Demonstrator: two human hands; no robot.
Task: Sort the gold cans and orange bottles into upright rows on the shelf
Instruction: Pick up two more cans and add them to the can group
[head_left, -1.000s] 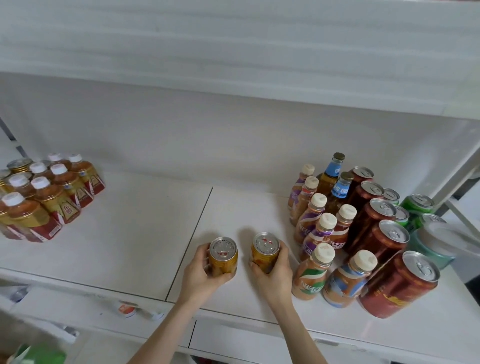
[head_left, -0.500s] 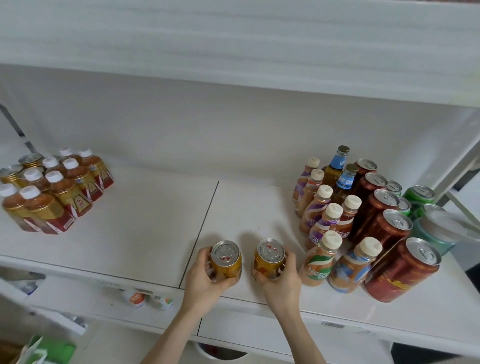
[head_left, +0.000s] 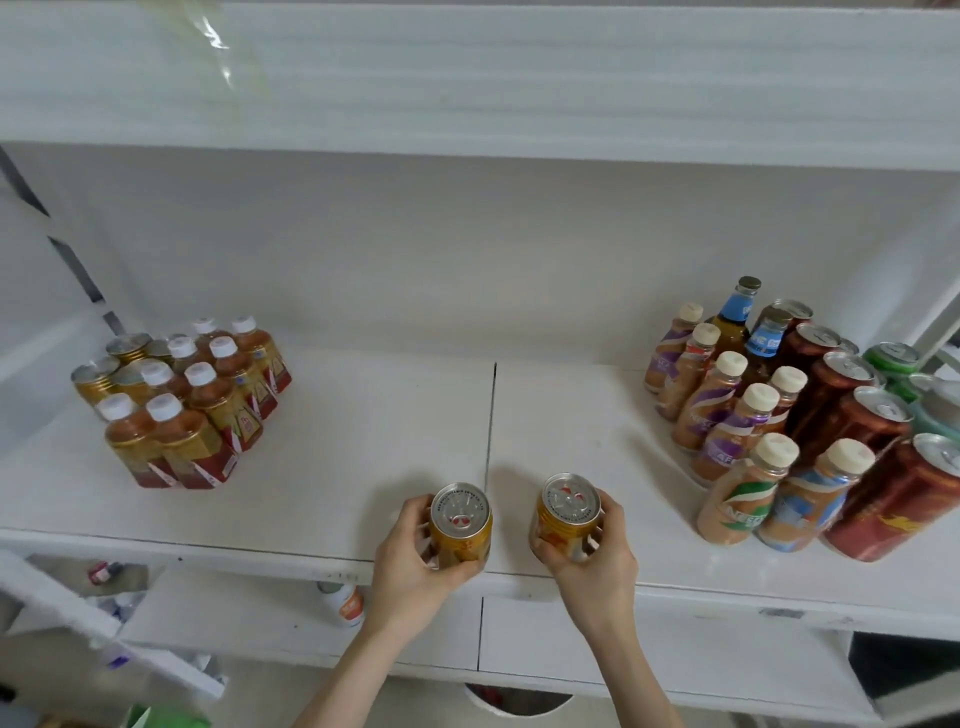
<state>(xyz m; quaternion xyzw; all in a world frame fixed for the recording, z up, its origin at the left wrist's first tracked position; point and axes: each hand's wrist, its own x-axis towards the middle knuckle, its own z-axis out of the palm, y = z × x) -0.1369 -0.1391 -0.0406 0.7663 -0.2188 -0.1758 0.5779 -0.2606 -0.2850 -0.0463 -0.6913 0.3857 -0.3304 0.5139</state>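
The gold cans at far left (head_left: 111, 364) are mostly hidden behind the orange bottles (head_left: 208, 410). The right edge cuts off the red cans (head_left: 898, 499). Every label is blurred.

White shelf unit (head_left: 322, 467): two boards butted at centre seam (head_left: 491, 415). White back wall (head_left: 467, 249), plain. Upper shelf (head_left: 519, 78) overhead, white, full width. Lower tier (head_left: 249, 618) below near edge, white panels, small items blurred. Dark slanted bracket strip (head_left: 57, 244) far left. Light soft, even, diffuse shadows.
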